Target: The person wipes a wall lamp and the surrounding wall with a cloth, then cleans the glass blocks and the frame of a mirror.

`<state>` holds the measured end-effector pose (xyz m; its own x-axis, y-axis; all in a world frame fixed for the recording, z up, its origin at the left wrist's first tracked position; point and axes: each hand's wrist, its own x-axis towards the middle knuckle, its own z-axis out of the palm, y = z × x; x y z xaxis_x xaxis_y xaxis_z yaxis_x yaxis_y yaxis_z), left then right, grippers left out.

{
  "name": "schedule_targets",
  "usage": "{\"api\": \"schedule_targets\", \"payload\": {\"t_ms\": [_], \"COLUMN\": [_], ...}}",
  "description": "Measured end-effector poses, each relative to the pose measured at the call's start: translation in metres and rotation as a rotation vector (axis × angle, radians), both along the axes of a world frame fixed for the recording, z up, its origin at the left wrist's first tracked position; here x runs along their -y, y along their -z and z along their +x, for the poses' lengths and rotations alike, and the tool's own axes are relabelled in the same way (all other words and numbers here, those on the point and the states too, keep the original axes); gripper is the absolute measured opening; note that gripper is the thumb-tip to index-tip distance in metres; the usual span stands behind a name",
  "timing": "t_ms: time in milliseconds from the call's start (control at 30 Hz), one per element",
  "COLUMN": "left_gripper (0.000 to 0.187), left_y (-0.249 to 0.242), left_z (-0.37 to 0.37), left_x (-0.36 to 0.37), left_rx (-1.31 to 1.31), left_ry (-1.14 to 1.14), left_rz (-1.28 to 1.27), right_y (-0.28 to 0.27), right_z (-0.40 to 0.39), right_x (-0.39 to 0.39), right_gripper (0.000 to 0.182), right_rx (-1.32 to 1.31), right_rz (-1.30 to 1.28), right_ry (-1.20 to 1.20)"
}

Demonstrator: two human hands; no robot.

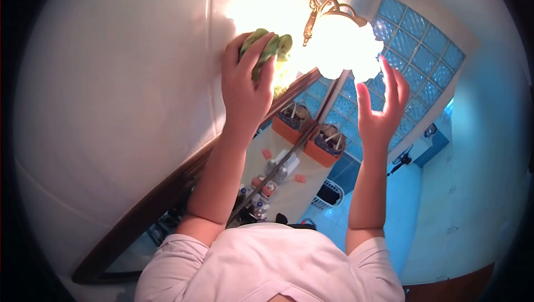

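Observation:
A crumpled green cloth (266, 52) is bunched under the fingers of my left hand (247, 79), which presses it close to the pale wall beside the lit lamp. The glowing white lampshade (342, 46) hangs from a curved gold wall bracket (320, 1), its details washed out by glare. At the shade's lower right edge is my right hand (384, 102), thumb and fingers spread apart, fingertips right at the rim.
Below the lamp runs a dark wooden mirror frame (150, 207). Behind it show orange baskets (325, 146), several bottles (258, 207) on a counter and a white laundry basket (327, 195). A glass-block window (417, 46) fills the upper right.

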<state>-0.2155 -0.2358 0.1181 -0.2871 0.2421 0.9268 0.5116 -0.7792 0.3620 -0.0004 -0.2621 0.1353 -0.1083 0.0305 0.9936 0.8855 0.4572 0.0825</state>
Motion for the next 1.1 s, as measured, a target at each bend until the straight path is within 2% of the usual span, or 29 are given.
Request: {"api": "schedule_targets", "payload": {"t_ms": [33, 133, 233, 267, 433, 567, 700, 733, 767, 833, 1033, 1100], "left_gripper": [0.029, 0.033, 0.032, 0.032, 0.032, 0.030, 0.030, 0.031, 0.031, 0.034, 0.032, 0.032], "left_y": [-0.009, -0.027, -0.032, -0.032, -0.026, -0.020, -0.021, -0.022, -0.022, -0.022, -0.025, -0.020], "left_z": [0.000, 0.000, -0.002, -0.004, -0.005, -0.018, -0.009, -0.003, -0.003, 0.000, -0.002, -0.007], "left_x": [-0.001, -0.013, -0.014, -0.015, -0.001, 0.018, 0.007, 0.002, -0.007, -0.014, -0.003, 0.006], "left_rx": [-0.117, -0.323, -0.485, -0.520, -0.515, -0.560, -0.181, -0.107, -0.191, -0.413, -0.625, -0.620], "left_ry": [-0.141, -0.059, 0.013, 0.009, 0.015, 0.033, 0.064, 0.002, -0.152, -0.132, -0.294, -0.293], "left_rz": [-0.010, -0.094, -0.219, -0.191, -0.182, -0.288, -0.169, -0.108, -0.016, -0.033, -0.028, -0.091], "right_y": [-0.008, -0.026, -0.033, -0.035, -0.040, -0.040, -0.041, -0.040, -0.040, -0.041, -0.038, -0.039], "right_z": [-0.001, -0.007, 0.001, 0.001, 0.001, 0.004, 0.003, 0.003, 0.002, 0.002, 0.005, 0.005], "right_x": [-0.004, -0.015, -0.021, -0.020, -0.016, -0.020, -0.019, -0.019, -0.018, -0.016, -0.022, -0.022], "right_gripper": [0.056, 0.057, 0.052, 0.049, 0.037, 0.037, 0.037, 0.037, 0.037, 0.036, 0.036, 0.036], "right_rx": [0.055, 0.190, 0.291, 0.305, 0.342, 0.349, 0.343, 0.338, 0.341, 0.347, 0.350, 0.358], "right_rz": [-0.027, -0.065, -0.049, -0.037, -0.027, -0.011, -0.014, -0.009, -0.012, -0.021, 0.007, 0.006], "right_ry": [0.002, -0.012, -0.014, -0.022, -0.002, -0.005, -0.012, -0.012, -0.011, -0.007, -0.003, -0.003]}}
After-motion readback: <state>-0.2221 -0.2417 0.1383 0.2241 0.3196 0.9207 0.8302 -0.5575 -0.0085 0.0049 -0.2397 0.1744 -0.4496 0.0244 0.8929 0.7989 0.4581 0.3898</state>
